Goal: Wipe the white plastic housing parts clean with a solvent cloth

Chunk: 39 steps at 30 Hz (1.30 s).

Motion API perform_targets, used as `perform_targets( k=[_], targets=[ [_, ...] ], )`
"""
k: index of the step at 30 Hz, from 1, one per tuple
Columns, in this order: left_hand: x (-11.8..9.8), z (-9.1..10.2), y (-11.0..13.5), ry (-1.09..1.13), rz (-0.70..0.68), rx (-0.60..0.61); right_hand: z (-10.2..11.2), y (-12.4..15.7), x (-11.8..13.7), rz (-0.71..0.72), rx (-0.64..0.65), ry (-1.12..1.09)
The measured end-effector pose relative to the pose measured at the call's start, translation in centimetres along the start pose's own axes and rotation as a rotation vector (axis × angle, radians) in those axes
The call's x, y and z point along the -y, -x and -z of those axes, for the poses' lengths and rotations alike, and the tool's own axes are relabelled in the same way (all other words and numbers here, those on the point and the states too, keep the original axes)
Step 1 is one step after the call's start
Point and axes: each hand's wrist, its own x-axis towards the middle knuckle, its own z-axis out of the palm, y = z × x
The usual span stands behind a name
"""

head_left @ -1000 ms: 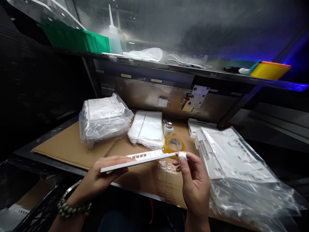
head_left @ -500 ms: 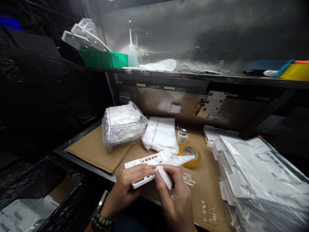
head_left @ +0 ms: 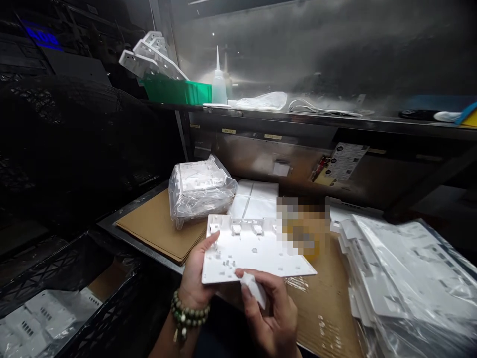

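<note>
My left hand [head_left: 197, 271] grips a white plastic panel [head_left: 261, 253] by its left edge, thumb on top. The panel's inner face, with small posts and clips along its far side, is turned up towards me. In my right hand [head_left: 274, 308] a small white folded wipe or pad [head_left: 254, 291] is pinched between thumb and fingers; its exact kind is unclear. The right index fingertip touches the panel's near edge. Just behind the panel lies a stack of clear plastic bags [head_left: 255, 196], partly covered by it. A blurred patch hides part of the panel's right end.
Wrapped white parts [head_left: 201, 191] sit on cardboard [head_left: 156, 226] at the left. A tall pile of bagged white panels [head_left: 406, 278] stands at the right. Yellow tape [head_left: 311, 248] is partly blurred. A crate [head_left: 112, 308] holds white parts low left; a shelf [head_left: 316, 118] carries a green bin [head_left: 177, 91].
The panel has turned from edge-on to show its flat inner face. My left hand has shifted to its left edge. My right hand still pinches the white wipe or pad.
</note>
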Motion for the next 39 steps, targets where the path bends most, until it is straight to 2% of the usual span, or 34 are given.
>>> perform_targets(
  k=[3, 5, 8, 11, 13, 17, 23, 26, 29, 32, 34, 35, 39],
  targets=[
    [-0.6, -0.4, -0.1, 0.028, 0.049, -0.034, 1.1, 0.0, 0.4, -0.116, 0.164, -0.154],
    [-0.7, -0.6, -0.2, 0.044, 0.047, -0.018, 2.1, -0.4, 0.8, -0.126, 0.234, -0.147],
    [-0.1, -1.0, 0.1, 0.075, -0.016, 0.020, 2.8, -1.1, 1.4, 0.041, 0.174, 0.074],
    [0.8, -1.8, 0.6, 0.081, -0.066, 0.053, 1.9, -1.1, 2.1, 0.183, 0.071, 0.246],
    [1.2, -2.3, 0.9, 0.052, -0.128, 0.065, 0.9, -0.8, 2.5, 0.209, 0.070, 0.269],
    [1.5, -2.7, 1.1, -0.021, -0.302, 0.048, 0.0, -0.4, 2.8, 0.281, 0.146, 0.309],
    [1.3, -1.9, 0.7, -0.029, -0.300, 0.082, -0.7, -0.1, 2.6, 0.261, 0.134, 0.372],
    [0.7, -0.7, 0.6, 0.023, -0.206, 0.187, -1.2, 0.1, 2.3, 0.311, 0.167, 0.375],
    [-0.9, 1.5, 0.5, 0.133, -0.115, 0.333, 0.8, -0.6, 1.1, 0.238, 0.151, 0.411],
    [-3.0, 4.0, 0.6, 0.209, -0.148, 0.410, 5.0, -1.8, -0.3, 0.097, -0.071, 0.471],
    [-4.1, 5.2, 0.7, 0.220, -0.178, 0.433, 7.3, -2.4, -1.0, 0.058, -0.207, 0.513],
    [-4.4, 5.7, 0.8, 0.214, -0.190, 0.434, 8.0, -2.6, -1.2, 0.059, -0.235, 0.525],
    [-4.5, 6.6, 1.2, 0.116, -0.229, 0.359, 8.1, -2.7, -2.2, 0.093, -0.112, 0.531]
  ],
)
